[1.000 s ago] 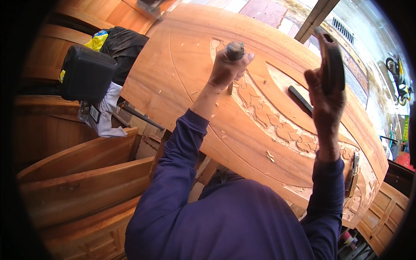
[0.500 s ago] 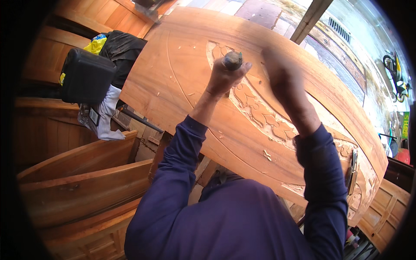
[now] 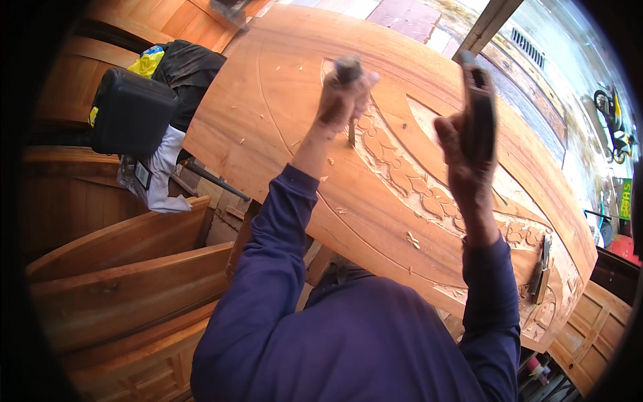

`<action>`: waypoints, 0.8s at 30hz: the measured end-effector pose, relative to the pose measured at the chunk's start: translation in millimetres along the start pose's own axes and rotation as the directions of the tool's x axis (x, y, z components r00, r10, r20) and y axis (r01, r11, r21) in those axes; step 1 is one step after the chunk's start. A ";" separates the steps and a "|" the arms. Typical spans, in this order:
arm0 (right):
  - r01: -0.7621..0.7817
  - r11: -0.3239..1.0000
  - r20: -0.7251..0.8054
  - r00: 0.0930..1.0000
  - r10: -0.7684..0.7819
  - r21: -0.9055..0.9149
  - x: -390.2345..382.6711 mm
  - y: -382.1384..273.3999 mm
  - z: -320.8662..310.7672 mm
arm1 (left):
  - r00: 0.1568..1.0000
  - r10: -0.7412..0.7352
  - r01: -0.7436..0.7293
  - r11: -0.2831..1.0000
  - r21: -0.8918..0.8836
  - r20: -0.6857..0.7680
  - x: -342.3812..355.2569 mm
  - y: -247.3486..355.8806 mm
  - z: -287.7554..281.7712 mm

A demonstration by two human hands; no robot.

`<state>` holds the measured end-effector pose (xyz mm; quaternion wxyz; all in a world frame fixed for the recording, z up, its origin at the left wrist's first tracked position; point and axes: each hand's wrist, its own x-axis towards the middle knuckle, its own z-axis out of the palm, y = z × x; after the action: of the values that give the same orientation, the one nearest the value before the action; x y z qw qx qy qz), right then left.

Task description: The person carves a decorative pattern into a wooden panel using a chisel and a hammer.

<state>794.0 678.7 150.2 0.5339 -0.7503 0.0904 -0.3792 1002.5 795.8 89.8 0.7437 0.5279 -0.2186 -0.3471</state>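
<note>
My left hand [image 3: 338,104] grips an upright chisel [image 3: 351,137], its blade on the edge of the carved leaf band [image 3: 392,164] in the large pale-orange wooden panel [image 3: 261,134]; the round handle top shows above my fist, slightly blurred. To the right, my right hand [image 3: 462,154] holds a dark elongated striking tool [image 3: 479,107] raised over the panel, its upper part nearer the camera. Loose wood shavings [image 3: 413,240] lie on the surface. Dark tools [image 3: 541,268] rest on the panel's carved lower right end.
Left of the panel are a black case [image 3: 134,110], dark cloth [image 3: 191,80], grey-white fabric [image 3: 164,187] and stacked wooden boards [image 3: 120,291]. Another panelled door [image 3: 586,328] is at lower right. A wooden post [image 3: 485,27] and a parked motorbike [image 3: 611,120] stand beyond the panel.
Half a second ago my right hand was a blur swung leftward near the chisel; now it is back up and to the right. My left hand has moved slightly up and left.
</note>
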 end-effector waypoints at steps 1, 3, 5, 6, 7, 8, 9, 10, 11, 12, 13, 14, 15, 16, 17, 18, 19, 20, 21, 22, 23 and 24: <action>-0.039 0.994 -0.043 0.998 0.044 0.098 -2.6 -5.3 -8.5 | 1.000 0.024 -0.024 0.999 0.036 0.001 -7.5 -1.2 9.3; -0.045 0.985 -0.081 0.995 0.059 0.165 1.4 -17.9 -22.0 | 1.000 0.015 -0.015 1.000 0.004 0.013 -16.1 -4.0 16.8; 0.034 0.997 -0.084 0.996 -0.028 0.071 10.3 -28.9 -32.6 | 1.000 0.000 0.000 1.000 0.012 -0.006 -20.5 -4.8 17.6; 0.145 0.985 -0.066 0.986 -0.151 -0.093 19.4 -34.5 -41.6 | 1.000 -0.005 0.005 1.000 0.013 -0.012 -20.8 -4.1 20.0; 0.252 0.935 -0.046 0.961 -0.271 -0.249 28.4 -39.6 -49.7 | 1.000 -0.015 0.015 1.000 0.027 -0.007 -21.7 -3.1 20.5; 0.272 0.919 -0.064 0.951 -0.302 -0.285 37.0 -46.5 -56.7 | 1.000 -0.026 0.026 0.999 0.042 -0.004 -22.8 -1.9 20.5; 0.290 0.901 -0.085 0.939 -0.332 -0.324 45.4 -53.9 -64.2 | 0.999 -0.037 0.037 0.998 0.058 0.002 -23.0 -0.8 20.8; 0.271 0.934 -0.154 0.938 -0.311 -0.232 55.4 -58.1 -70.3 | 1.000 -0.026 0.026 0.997 0.069 0.000 -23.8 -0.5 22.8; 0.257 0.957 -0.221 0.934 -0.282 -0.135 65.6 -62.5 -75.2 | 1.000 -0.016 0.016 0.997 0.081 -0.004 -25.3 -0.2 24.5; 0.198 0.980 -0.309 0.932 -0.188 0.000 72.0 -69.7 -67.8 | 1.000 -0.010 0.010 0.996 0.090 -0.006 -26.2 -2.5 26.4; 0.164 0.975 -0.393 0.915 -0.093 0.151 79.0 -78.2 -59.4 | 1.000 0.002 -0.003 0.996 0.086 0.008 -27.3 -3.9 26.5; 0.152 0.942 -0.467 0.884 0.006 0.300 85.5 -86.3 -50.3 | 1.000 0.015 -0.016 0.997 0.081 0.021 -28.7 -6.1 24.6; 0.104 0.991 -0.254 0.960 -0.122 -0.082 73.4 -60.1 -36.6 | 0.999 0.030 -0.033 0.996 0.077 0.041 -28.7 -7.2 25.2; 0.205 0.816 -0.011 0.968 -0.251 -0.540 61.8 -36.6 -29.8 | 0.996 0.073 -0.075 0.995 0.066 0.042 -25.3 -8.4 34.3; 0.388 0.552 0.223 0.912 -0.343 -0.738 49.4 -6.0 -14.3 | 0.994 0.107 -0.108 0.992 0.069 0.016 -29.2 -11.2 32.8; 0.346 0.718 0.562 0.824 0.076 -0.604 38.9 -8.6 8.4 | 0.990 0.143 -0.141 0.988 0.070 -0.014 -33.6 -13.2 28.6; 0.364 0.725 0.533 0.846 0.005 -0.585 39.7 -6.2 10.8 | 0.995 0.101 -0.101 0.993 0.064 0.013 -36.1 -11.8 19.4; 0.377 0.782 0.435 0.887 -0.152 -0.496 42.5 -5.8 13.9 | 0.993 0.109 -0.110 0.992 0.057 0.035 -35.5 -13.3 16.2; 0.398 0.826 0.316 0.906 -0.283 -0.400 42.8 -6.4 18.6 | 0.993 0.108 -0.111 0.993 0.045 0.053 -38.1 -15.2 14.9; 0.370 0.834 0.287 0.920 -0.268 -0.408 39.3 -8.8 22.4 | 0.992 0.109 -0.111 0.993 0.034 0.071 -39.4 -16.6 13.4; 0.352 0.837 0.256 0.930 -0.264 -0.418 38.9 -10.3 25.6 | 0.996 0.069 -0.072 0.997 0.040 0.065 -36.2 -18.0 13.6; 0.332 0.840 0.221 0.940 -0.258 -0.429 39.2 -11.5 27.7 | 0.995 0.081 -0.082 0.996 0.021 0.064 -35.5 -16.3 17.3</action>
<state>836.7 682.5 174.7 0.2812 -0.8871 0.0192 -0.3655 962.3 808.1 82.1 0.7436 0.5162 -0.2675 -0.3303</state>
